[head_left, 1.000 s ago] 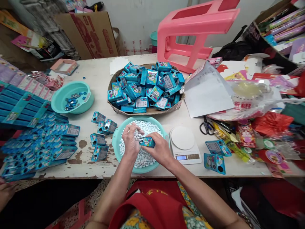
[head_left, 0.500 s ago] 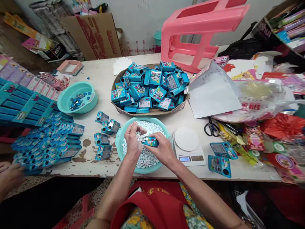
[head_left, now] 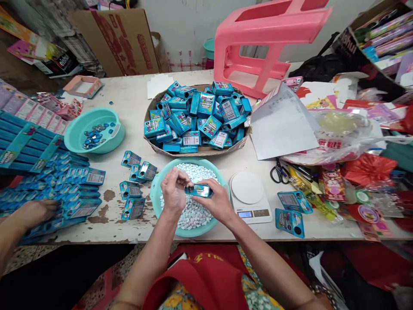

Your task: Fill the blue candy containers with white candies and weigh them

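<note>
Over a teal basin (head_left: 222,211) of pale round candies (head_left: 193,215), my right hand (head_left: 219,200) grips a small blue box (head_left: 199,190). My left hand (head_left: 174,191) is at the box's left end, its fingers curled together; whatever they hold is too small to make out. Behind the basin, a cardboard tray (head_left: 193,154) is heaped with blue boxes (head_left: 206,104). A white scale (head_left: 247,188) stands right of the basin. Several blue boxes (head_left: 133,209) lie to its left.
Another person's hand (head_left: 38,212) rests at stacked blue packs (head_left: 80,206) on the left. A second teal basin (head_left: 118,137) holds small blue pieces. Black scissors (head_left: 279,173), a white sheet (head_left: 280,129), plastic bags (head_left: 342,133) and a pink stool (head_left: 267,38) are right and behind.
Loose candies seen between my left fingers and the box no longer show there. The box is turned more level. The other person's hand has reached onto the blue packs. The view has shifted slightly.
</note>
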Demonstrator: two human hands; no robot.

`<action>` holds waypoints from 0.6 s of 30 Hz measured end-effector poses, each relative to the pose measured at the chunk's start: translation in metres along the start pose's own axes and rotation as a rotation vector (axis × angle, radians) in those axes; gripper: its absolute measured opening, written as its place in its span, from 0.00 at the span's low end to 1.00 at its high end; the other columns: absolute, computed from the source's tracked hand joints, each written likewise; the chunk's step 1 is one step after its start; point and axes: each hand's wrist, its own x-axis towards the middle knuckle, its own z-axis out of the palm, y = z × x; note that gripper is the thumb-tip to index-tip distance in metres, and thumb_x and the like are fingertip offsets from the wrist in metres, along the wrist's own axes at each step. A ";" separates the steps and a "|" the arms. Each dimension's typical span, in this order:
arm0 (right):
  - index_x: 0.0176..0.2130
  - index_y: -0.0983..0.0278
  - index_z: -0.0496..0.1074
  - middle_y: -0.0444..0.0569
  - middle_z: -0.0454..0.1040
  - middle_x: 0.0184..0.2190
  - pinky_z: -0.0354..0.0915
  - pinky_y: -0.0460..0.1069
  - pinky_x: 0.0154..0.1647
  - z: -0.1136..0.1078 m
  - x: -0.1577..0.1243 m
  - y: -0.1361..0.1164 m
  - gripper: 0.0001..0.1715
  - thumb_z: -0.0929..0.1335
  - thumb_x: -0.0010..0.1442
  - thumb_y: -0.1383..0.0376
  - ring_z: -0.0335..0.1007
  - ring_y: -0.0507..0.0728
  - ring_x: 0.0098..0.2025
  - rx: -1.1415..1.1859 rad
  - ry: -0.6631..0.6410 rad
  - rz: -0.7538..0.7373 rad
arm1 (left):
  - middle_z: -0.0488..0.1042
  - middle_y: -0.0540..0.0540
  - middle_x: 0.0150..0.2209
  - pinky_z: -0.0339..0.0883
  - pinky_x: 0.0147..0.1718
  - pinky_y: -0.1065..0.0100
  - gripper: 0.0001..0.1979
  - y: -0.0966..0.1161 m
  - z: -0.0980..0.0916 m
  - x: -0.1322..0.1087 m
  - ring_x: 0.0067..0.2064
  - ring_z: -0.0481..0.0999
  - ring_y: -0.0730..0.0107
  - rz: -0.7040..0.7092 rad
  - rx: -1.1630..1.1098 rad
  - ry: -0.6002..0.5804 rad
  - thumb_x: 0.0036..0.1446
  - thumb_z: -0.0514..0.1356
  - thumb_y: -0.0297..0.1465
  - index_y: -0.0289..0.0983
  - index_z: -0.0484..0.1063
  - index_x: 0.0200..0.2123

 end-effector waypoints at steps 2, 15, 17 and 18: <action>0.41 0.60 0.72 0.47 0.72 0.40 0.64 0.52 0.46 -0.014 -0.007 -0.001 0.20 0.76 0.47 0.62 0.68 0.58 0.45 0.069 0.026 -0.017 | 0.66 0.48 0.23 0.65 0.27 0.67 0.20 -0.007 -0.016 0.014 0.25 0.68 0.70 0.032 0.192 -0.022 0.58 0.53 0.44 0.36 0.66 0.22; 0.42 0.59 0.72 0.47 0.71 0.38 0.66 0.51 0.43 -0.049 -0.027 0.010 0.20 0.75 0.49 0.61 0.69 0.57 0.42 0.002 0.189 0.037 | 0.67 0.37 0.48 0.59 0.46 0.53 0.23 -0.101 -0.021 0.019 0.52 0.63 0.48 0.101 1.833 -0.465 0.59 0.49 0.48 0.40 0.69 0.47; 0.42 0.59 0.72 0.46 0.71 0.38 0.66 0.51 0.42 -0.049 -0.029 0.013 0.19 0.75 0.49 0.61 0.69 0.56 0.41 -0.002 0.208 0.052 | 0.69 0.39 0.44 0.61 0.42 0.58 0.20 -0.099 -0.024 0.012 0.47 0.67 0.53 0.098 1.809 -0.504 0.60 0.49 0.45 0.41 0.69 0.46; 0.41 0.59 0.72 0.46 0.71 0.37 0.66 0.51 0.42 -0.049 -0.030 0.014 0.19 0.75 0.49 0.61 0.69 0.56 0.41 -0.007 0.208 0.060 | 0.69 0.41 0.43 0.61 0.40 0.61 0.18 -0.099 -0.028 0.011 0.45 0.69 0.55 0.092 1.781 -0.495 0.60 0.49 0.44 0.41 0.70 0.44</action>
